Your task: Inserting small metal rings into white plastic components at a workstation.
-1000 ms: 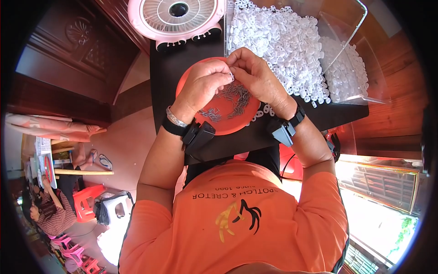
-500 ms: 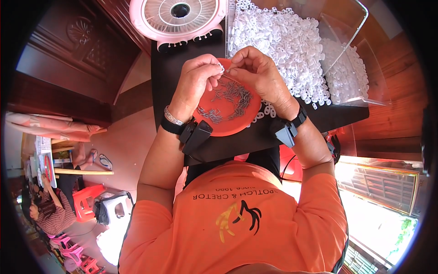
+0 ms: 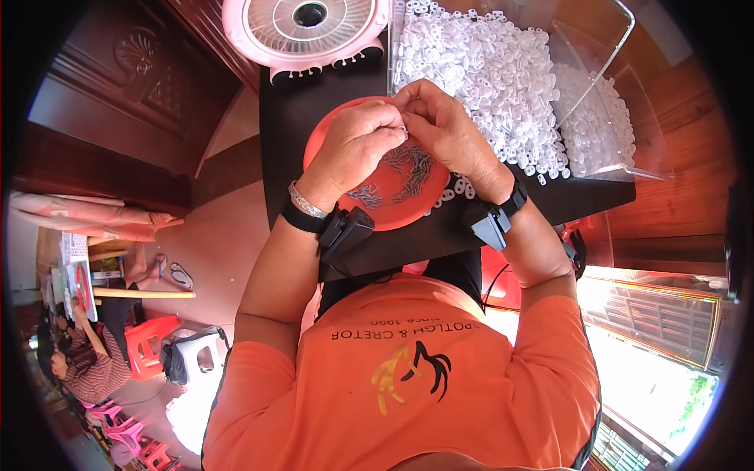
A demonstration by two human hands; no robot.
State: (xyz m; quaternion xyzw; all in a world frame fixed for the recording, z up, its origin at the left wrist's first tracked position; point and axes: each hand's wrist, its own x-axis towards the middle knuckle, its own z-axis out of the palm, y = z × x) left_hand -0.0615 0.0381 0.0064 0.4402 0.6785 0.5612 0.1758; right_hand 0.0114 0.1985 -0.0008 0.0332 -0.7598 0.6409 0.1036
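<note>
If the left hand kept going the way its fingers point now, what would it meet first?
The left hand points at the right hand, fingertips already meeting over the orange plate; beyond lies the heap of white plastic pieces. Depth is unclear.

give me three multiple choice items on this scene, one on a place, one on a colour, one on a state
1. Where is the pink fan?
A. at the table's far edge, beyond the plate
B. on the floor
C. inside the clear bin

2. What colour is the plate?
A. blue
B. orange-red
C. white

3. How do the hands stand?
A. flat on the table, apart
B. fingertips together over the plate
C. both deep in the clear bin

Answers:
1 A, it stands beyond the plate.
2 B, its rim shows orange-red.
3 B, left hand and right hand meet fingertip to fingertip.
</note>
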